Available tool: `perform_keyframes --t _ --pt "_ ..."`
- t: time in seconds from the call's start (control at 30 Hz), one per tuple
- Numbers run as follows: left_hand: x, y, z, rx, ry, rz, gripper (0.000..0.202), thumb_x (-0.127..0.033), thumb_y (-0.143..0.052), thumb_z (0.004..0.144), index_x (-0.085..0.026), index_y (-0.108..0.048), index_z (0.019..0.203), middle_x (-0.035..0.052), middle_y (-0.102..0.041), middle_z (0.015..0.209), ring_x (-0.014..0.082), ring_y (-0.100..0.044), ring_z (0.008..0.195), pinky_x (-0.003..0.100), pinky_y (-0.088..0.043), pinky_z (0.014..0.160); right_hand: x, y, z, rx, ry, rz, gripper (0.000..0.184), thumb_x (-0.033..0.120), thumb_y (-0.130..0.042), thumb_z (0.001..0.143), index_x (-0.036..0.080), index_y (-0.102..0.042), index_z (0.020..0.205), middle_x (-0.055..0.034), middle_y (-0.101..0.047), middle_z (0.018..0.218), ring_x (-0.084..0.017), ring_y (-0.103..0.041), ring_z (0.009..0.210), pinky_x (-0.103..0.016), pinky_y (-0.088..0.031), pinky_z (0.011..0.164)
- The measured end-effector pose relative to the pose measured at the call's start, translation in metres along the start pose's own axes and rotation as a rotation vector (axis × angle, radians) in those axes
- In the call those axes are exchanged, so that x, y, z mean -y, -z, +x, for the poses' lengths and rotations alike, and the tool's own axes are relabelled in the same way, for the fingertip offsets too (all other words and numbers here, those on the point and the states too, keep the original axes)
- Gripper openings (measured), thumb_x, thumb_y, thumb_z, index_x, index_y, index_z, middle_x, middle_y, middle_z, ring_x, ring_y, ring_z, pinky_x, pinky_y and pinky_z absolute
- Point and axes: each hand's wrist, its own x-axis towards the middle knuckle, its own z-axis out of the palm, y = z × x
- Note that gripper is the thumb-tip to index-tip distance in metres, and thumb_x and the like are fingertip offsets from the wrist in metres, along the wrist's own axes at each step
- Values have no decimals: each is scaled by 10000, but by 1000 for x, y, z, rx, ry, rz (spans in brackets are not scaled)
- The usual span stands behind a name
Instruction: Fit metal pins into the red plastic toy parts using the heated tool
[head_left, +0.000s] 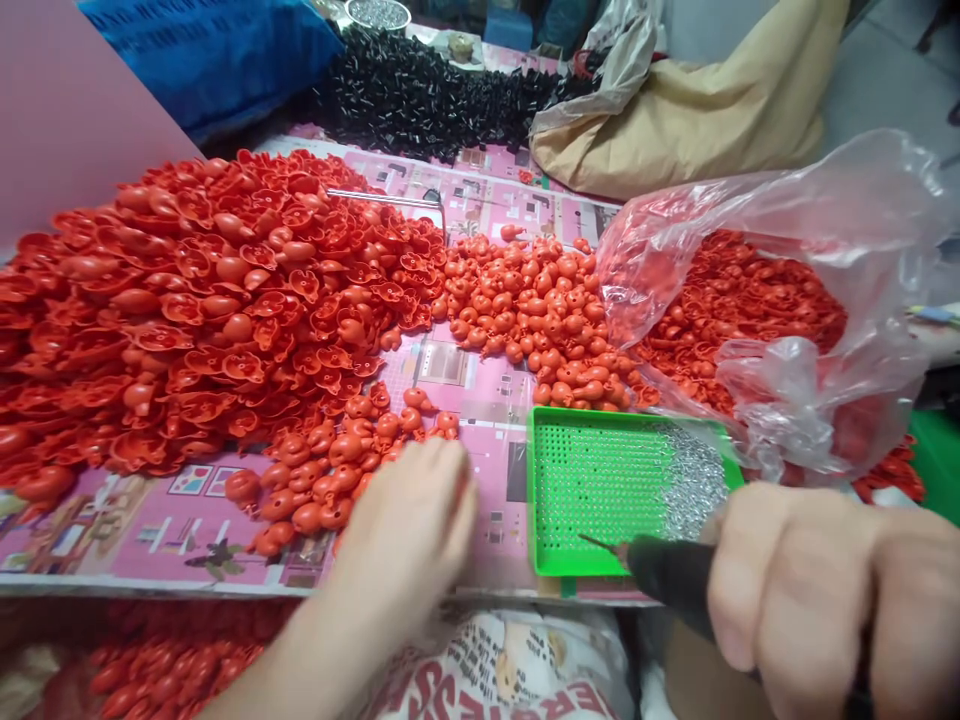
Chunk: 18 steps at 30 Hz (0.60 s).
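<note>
My right hand (802, 590) is wrapped around a black electric screwdriver (675, 580). The tool's thin bit points left over the near edge of a green tray (534, 490) of small holes. Silver screws (694, 485) lie heaped at the tray's right side, and others stand in its holes. My left hand (412, 510) is closed, knuckles up, at the right edge of a small group of joined, rounded red plastic pieces (330, 470). Its fingertips are turned away, so I cannot make out what they hold.
A tall heap of open red half-shells (225, 290) covers the left. More rounded red pieces (540, 300) lie mid-table, beside a clear plastic bag (795, 380) of red parts. Black parts (442, 95), a blue sack (217, 60) and a tan sack (697, 120) are behind.
</note>
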Motion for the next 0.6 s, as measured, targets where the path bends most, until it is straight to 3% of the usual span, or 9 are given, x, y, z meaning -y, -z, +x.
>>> perform_keyframes --t 0.1,0.17,0.27,0.37,0.47,0.6 --pt "19 14 5 -191 111 402 248 -424 -511 902 -185 -562 939 147 -612 1047 368 -540 1002 491 -396 806 -8 -12 12 -40 -11 -16 310 508 -782 672 244 -621 699 48 -493 465 -146 -579 486 -286 -543 541" --pt "13 20 17 -269 167 532 362 -453 -572 865 -145 -576 1055 200 -598 1135 424 -518 1066 531 -398 828 -13 -23 19 -58 -26 -28 289 465 -787 672 234 -621 727 35 -522 505 -159 -595 526 -302 -547 563" --pt "-19 17 56 -276 189 477 346 -335 -525 914 -151 -543 1206 172 -634 1119 357 -576 1030 463 -433 834 -20 -31 21 -66 -33 -34 251 403 -774 689 220 -607 727 24 -538 536 -160 -589 536 -305 -531 554" --pt "-49 1 109 -273 164 363 329 -248 -464 943 -178 -521 1260 156 -661 1092 313 -622 1002 426 -449 856 -27 -29 16 -52 -13 -23 191 331 -726 737 208 -582 711 19 -540 558 -148 -564 522 -302 -504 546" --pt "-58 -14 148 -281 218 293 291 -177 -407 954 -171 -553 1206 177 -655 1103 312 -644 1015 387 -485 794 -36 -25 12 -25 10 -3 134 251 -640 803 203 -557 709 18 -548 597 -133 -545 525 -303 -478 571" --pt "-55 -15 160 -261 213 253 325 -84 -331 944 -139 -590 1132 172 -662 1050 261 -684 929 317 -500 712 -57 -26 12 -57 6 -32 123 229 -613 825 210 -545 725 24 -557 624 -139 -550 563 -310 -465 600"
